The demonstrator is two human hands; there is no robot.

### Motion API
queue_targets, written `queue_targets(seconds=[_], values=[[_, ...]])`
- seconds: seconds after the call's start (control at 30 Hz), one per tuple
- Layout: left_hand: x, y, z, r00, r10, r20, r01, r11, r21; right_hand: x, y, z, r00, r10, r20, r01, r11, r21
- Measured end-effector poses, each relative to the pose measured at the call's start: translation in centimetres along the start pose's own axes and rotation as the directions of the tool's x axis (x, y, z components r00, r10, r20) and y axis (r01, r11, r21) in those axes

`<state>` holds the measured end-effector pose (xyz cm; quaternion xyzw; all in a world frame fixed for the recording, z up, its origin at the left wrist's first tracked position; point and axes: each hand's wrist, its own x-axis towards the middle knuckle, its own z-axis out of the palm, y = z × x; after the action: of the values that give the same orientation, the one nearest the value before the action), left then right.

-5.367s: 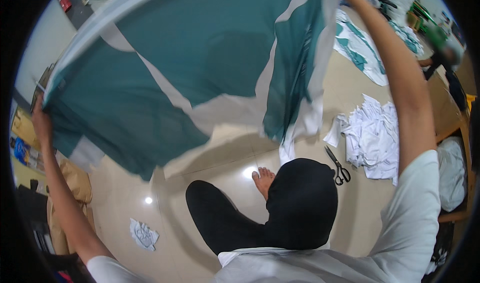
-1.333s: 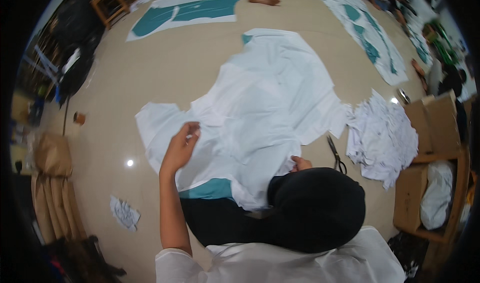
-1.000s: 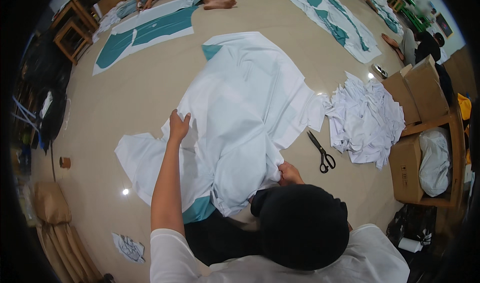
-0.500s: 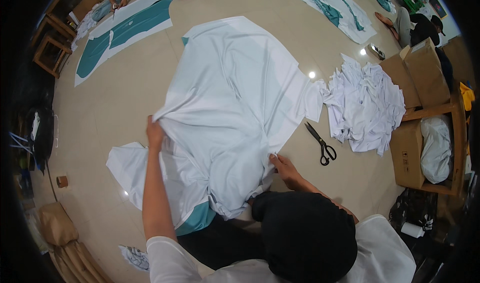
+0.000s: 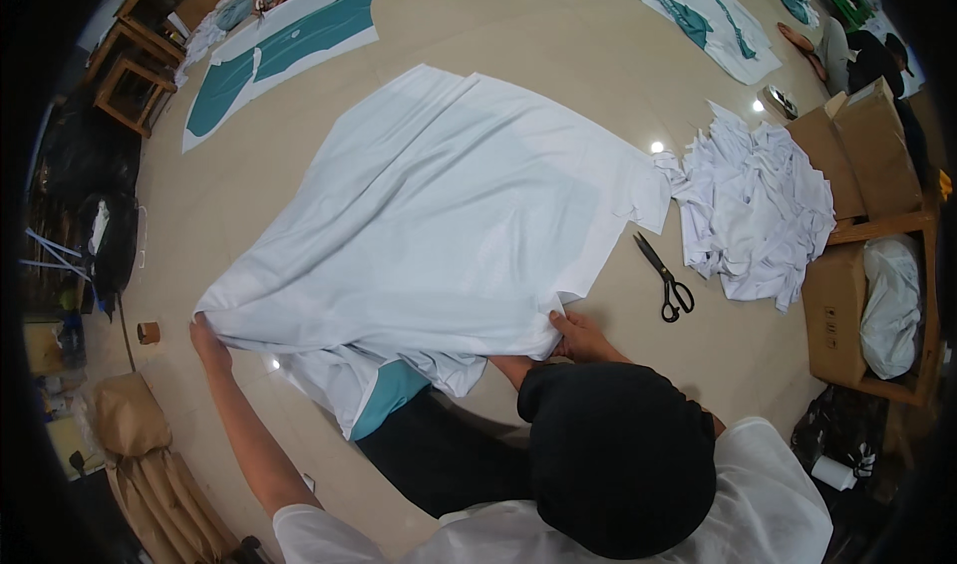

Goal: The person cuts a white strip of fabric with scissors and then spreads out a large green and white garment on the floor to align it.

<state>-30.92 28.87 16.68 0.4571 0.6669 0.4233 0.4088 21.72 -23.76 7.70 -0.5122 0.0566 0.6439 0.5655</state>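
Fabric fills my view: a large white cloth sheet (image 5: 439, 215) lies spread on the tiled floor (image 5: 538, 36), its near edge lifted. My left hand (image 5: 206, 340) pinches its far-left corner out wide, and my right hand (image 5: 578, 337) grips the near-right edge. Black scissors (image 5: 666, 277) lie just right of the sheet, beside a heap of white scraps (image 5: 760, 210).

Scissors (image 5: 666, 277) right of cloth (image 5: 439, 205)

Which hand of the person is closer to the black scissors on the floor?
Right. The right hand grips the white fabric edge just left of the scissors; the left hand holds the far corner.
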Motion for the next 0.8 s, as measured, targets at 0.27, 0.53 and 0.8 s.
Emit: queue_targets(seconds=[0.27, 0.53, 0.8], values=[[-23.5, -3.2, 14.6, 0.695, 0.173, 0.698, -0.526, 0.784, 0.330, -0.3, -1.3, -0.7, 0.993, -0.095, 0.067, 0.107, 0.974, -0.201], [-41.4, -1.9, 24.4, 0.497, 0.236, 0.835, -0.614, 0.776, 0.146, -4.2, -8.4, 11.4, 0.800, -0.091, 0.593, 0.328, 0.894, -0.305], [-36.4, -0.2, 20.2, 0.792, 0.156, 0.590, -0.092, 0.986, -0.138, -1.3, -9.5, 11.1, 0.752, -0.368, 0.547, 0.644, 0.231, -0.729]])
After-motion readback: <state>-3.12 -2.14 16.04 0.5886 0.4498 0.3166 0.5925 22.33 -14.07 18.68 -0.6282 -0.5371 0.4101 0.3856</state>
